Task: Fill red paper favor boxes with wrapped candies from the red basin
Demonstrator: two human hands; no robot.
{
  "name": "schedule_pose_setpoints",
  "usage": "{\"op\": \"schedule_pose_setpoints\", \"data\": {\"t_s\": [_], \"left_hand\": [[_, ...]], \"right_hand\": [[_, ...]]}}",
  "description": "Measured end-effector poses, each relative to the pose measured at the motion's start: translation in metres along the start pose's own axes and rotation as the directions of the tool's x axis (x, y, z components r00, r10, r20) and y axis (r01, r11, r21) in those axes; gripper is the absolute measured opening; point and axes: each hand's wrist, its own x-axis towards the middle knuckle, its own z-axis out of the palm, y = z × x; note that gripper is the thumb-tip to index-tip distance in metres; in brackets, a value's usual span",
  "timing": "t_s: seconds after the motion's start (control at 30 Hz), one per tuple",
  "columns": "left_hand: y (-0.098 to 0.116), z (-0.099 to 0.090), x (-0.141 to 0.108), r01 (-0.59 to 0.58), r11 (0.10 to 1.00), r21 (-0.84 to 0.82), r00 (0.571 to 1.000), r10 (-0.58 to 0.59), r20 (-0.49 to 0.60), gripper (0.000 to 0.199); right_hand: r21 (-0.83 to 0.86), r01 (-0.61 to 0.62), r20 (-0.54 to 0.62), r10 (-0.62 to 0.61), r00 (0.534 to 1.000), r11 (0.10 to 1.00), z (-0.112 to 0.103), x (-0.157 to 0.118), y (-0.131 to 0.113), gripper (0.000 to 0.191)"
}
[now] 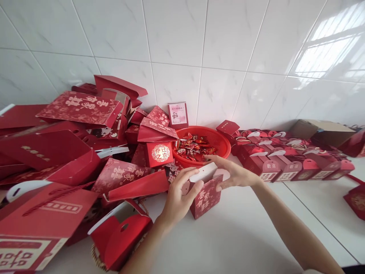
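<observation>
A small dark-red gift box (207,196) with pale lettering stands on the white surface between my hands, its top flaps up and showing white insides. My left hand (182,190) grips its left upper edge, thumb on the front and fingers at the raised flap. On the other side, my right hand (232,171) has its thumb at the right front corner and its fingers reaching over the top. The inside of the box is hidden. Just behind it sits a red plastic basket (225,146) with many small wrapped sweets (194,146) in it.
Loose, unclosed red boxes (82,108) pile up on the left. An open bright-red box (122,232) lies by my left forearm. Rows of closed red boxes (285,163) stand at right, with a brown cardboard box (322,131) behind. A tiled wall (176,34) bounds the back.
</observation>
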Motion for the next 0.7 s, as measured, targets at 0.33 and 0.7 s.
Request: {"op": "schedule_pose_setpoints", "data": {"t_s": [0.33, 0.7], "left_hand": [[-0.015, 0.006, -0.006, 0.109, 0.994, -0.003, 0.994, -0.109, -0.005, 0.054], [-0.002, 0.01, -0.005, -0.085, 0.977, 0.195, 0.996, 0.089, -0.009, 0.018]], "right_hand": [[0.353, -0.01, -0.254, 0.106, 0.961, 0.936, 0.045, -0.019, 0.023, 0.051], [0.148, -0.066, -0.439, 0.126, 0.89, 0.987, 0.056, -0.037, 0.001, 0.046]]}}
